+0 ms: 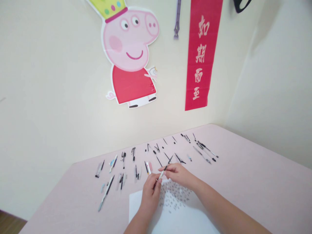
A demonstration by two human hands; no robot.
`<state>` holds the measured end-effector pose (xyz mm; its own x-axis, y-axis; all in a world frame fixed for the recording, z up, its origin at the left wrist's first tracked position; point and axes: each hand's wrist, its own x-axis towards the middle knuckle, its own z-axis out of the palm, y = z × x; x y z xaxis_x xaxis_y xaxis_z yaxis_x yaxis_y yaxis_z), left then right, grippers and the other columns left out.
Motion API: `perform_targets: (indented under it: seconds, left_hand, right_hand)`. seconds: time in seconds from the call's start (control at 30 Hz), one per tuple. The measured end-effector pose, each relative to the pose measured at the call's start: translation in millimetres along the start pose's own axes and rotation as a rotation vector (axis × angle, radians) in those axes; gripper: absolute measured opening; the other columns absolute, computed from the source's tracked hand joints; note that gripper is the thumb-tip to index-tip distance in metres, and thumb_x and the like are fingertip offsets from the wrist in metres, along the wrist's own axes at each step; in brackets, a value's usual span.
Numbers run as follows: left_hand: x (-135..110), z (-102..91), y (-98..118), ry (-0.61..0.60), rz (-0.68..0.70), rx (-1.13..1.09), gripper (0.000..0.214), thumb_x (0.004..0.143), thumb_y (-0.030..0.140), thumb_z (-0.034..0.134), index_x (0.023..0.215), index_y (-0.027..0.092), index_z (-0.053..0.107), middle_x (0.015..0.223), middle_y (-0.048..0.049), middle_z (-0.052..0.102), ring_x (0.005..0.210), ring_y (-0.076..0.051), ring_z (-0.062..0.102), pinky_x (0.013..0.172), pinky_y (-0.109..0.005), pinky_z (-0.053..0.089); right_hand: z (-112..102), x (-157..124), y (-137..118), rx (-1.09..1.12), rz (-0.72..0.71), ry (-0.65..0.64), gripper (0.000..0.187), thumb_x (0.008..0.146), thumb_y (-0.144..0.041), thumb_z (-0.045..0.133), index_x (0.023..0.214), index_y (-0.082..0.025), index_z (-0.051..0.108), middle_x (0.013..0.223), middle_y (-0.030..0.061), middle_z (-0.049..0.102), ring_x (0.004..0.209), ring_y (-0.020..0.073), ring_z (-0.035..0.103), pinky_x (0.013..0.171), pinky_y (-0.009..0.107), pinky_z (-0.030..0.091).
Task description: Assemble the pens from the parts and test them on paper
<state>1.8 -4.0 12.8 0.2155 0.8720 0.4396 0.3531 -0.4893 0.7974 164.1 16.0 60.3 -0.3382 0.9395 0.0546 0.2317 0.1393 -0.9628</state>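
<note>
My left hand (150, 188) is closed round the lower part of a slim pen (161, 175), which has a pale section and a dark upper end. With fingertips pinched on its upper part, my right hand (179, 174) grips the same pen from the right. The pen is tilted, its dark end pointing up and away. Below both hands lies a white sheet of paper (136, 203), partly covered by my forearms. Many small grey specks (175, 196) are scattered over the sheet; whether they are loose pieces or printed marks I cannot tell.
On the pink tabletop (248, 182), pens and pen parts lie in small groups beyond the paper. A long pen (106, 193) rests at the left, and black pens (207, 150) lie at the right. The wall behind carries a pig cutout (133, 61) and a red banner (202, 65).
</note>
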Motion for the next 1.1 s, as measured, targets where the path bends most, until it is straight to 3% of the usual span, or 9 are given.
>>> perform_targets:
  seconds: [0.13, 0.3, 0.4, 0.47, 0.6, 0.7, 0.8, 0.9, 1.1]
  left_hand:
    - [0, 0.2, 0, 0.008, 0.009, 0.002, 0.026, 0.086, 0.034, 0.045, 0.091, 0.019, 0.066, 0.082, -0.0061, 0.065, 0.078, -0.019, 0.058, 0.072, -0.031, 0.046]
    - [0, -0.4, 0, 0.011, -0.001, 0.005, 0.025, 0.086, 0.033, 0.046, 0.091, 0.018, 0.065, 0.08, -0.006, 0.064, 0.077, -0.019, 0.058, 0.07, -0.03, 0.045]
    - [0, -1.0, 0, 0.022, -0.008, 0.005, 0.026, 0.085, 0.034, 0.046, 0.089, 0.018, 0.066, 0.079, -0.0058, 0.063, 0.074, -0.018, 0.058, 0.068, -0.03, 0.045]
    - [0, -1.1, -1, 0.03, -0.011, 0.005, 0.026, 0.085, 0.035, 0.047, 0.089, 0.018, 0.066, 0.078, -0.0056, 0.063, 0.074, -0.018, 0.058, 0.068, -0.03, 0.045]
    - [0, -0.8, -1, 0.041, -0.009, 0.007, 0.025, 0.085, 0.035, 0.048, 0.09, 0.018, 0.066, 0.078, -0.0055, 0.063, 0.075, -0.018, 0.058, 0.069, -0.03, 0.045]
    - [0, -0.8, 0, 0.047, -0.005, 0.003, 0.025, 0.085, 0.034, 0.048, 0.089, 0.018, 0.066, 0.079, -0.0056, 0.064, 0.075, -0.018, 0.059, 0.069, -0.03, 0.046]
    - [1, -1.0, 1, 0.044, -0.009, -0.001, 0.025, 0.085, 0.034, 0.047, 0.089, 0.018, 0.066, 0.08, -0.0059, 0.064, 0.076, -0.018, 0.059, 0.07, -0.03, 0.046]
    - [1, -1.1, 2, 0.041, -0.027, -0.008, 0.025, 0.084, 0.035, 0.048, 0.089, 0.019, 0.066, 0.079, -0.006, 0.064, 0.075, -0.019, 0.059, 0.07, -0.031, 0.045]
    - [0, -0.8, 0, 0.033, -0.04, -0.009, 0.026, 0.084, 0.036, 0.048, 0.089, 0.019, 0.066, 0.078, -0.0063, 0.063, 0.074, -0.019, 0.058, 0.07, -0.031, 0.046]
  right_hand:
    - [0, 1, 7, 0.014, -0.029, -0.039, 0.021, 0.073, -0.029, 0.054, 0.065, -0.014, 0.066, 0.093, 0.0082, 0.068, 0.087, 0.0202, 0.06, 0.074, 0.03, 0.044]
    - [-3, 1, 10, 0.032, 0.013, -0.03, 0.027, 0.073, -0.028, 0.056, 0.092, -0.015, 0.069, 0.082, 0.0043, 0.067, 0.073, 0.0155, 0.058, 0.064, 0.026, 0.043]
    - [-10, 4, 14, 0.038, 0.03, 0.021, 0.03, 0.073, -0.028, 0.055, 0.096, -0.015, 0.068, 0.072, 0.0023, 0.064, 0.065, 0.013, 0.055, 0.06, 0.024, 0.042]
    - [-19, 9, 22, 0.01, 0.021, 0.096, 0.027, 0.072, -0.028, 0.054, 0.092, -0.016, 0.067, 0.069, 0.0012, 0.061, 0.062, 0.0124, 0.053, 0.058, 0.024, 0.041]
    - [-48, 18, 49, -0.137, 0.105, 0.421, 0.023, 0.071, -0.023, 0.046, 0.086, -0.015, 0.062, 0.06, -0.0015, 0.055, 0.055, 0.0124, 0.05, 0.052, 0.022, 0.038]
    - [-72, 16, 64, -0.456, 0.213, 0.652, 0.025, 0.073, -0.021, 0.044, 0.091, -0.016, 0.06, 0.073, 0.0027, 0.062, 0.065, 0.0145, 0.055, 0.058, 0.023, 0.037]
    - [-89, 9, 67, -0.777, 0.437, 0.632, 0.026, 0.075, -0.028, 0.046, 0.095, -0.015, 0.058, 0.083, 0.0083, 0.065, 0.074, 0.0198, 0.059, 0.06, 0.026, 0.037]
    - [-94, 4, 64, -0.919, 0.59, 0.529, 0.033, 0.077, -0.037, 0.047, 0.098, -0.013, 0.057, 0.091, 0.0133, 0.065, 0.081, 0.0256, 0.061, 0.062, 0.029, 0.038]
    - [-87, 3, 66, -1.063, 0.582, 0.437, 0.028, 0.078, -0.029, 0.046, 0.097, -0.011, 0.058, 0.093, 0.0161, 0.066, 0.086, 0.0263, 0.062, 0.065, 0.03, 0.041]
